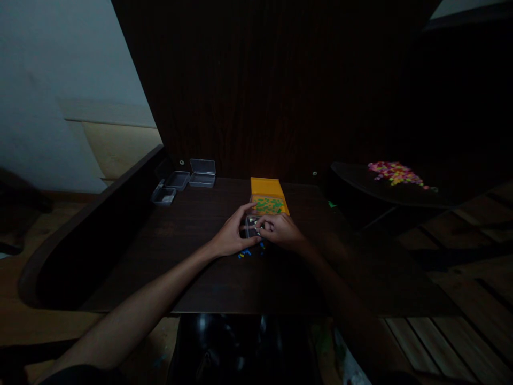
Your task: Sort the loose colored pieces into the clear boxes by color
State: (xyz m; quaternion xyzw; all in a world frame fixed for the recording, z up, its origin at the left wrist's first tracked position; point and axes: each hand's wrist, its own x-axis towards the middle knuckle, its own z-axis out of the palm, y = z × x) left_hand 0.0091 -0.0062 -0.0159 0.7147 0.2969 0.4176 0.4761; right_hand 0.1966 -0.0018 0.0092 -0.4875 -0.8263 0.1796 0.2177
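Note:
A small clear plastic box [249,229] with a few pale pieces in it sits on the dark table, partly covered by both hands. My left hand [233,232] curves around its left side, thumb along the near edge and fingers at the far side, gripping it. Over the box's right part, my right hand [278,230] is closed in a pinch; something small and whitish shows at its fingertips, too small to name. Just beyond lies an open yellow case [266,186] with many green pieces [267,204] in it. Small blue and yellow pieces [244,254] lie loose on the near side.
Clear plastic boxes stand at the back left: an open one [202,174], another [177,181] and one with something white inside [164,196]. A pile of pink and yellow beads [396,174] rests on a side shelf [352,179]. A raised wooden side [100,214] bounds the table's left.

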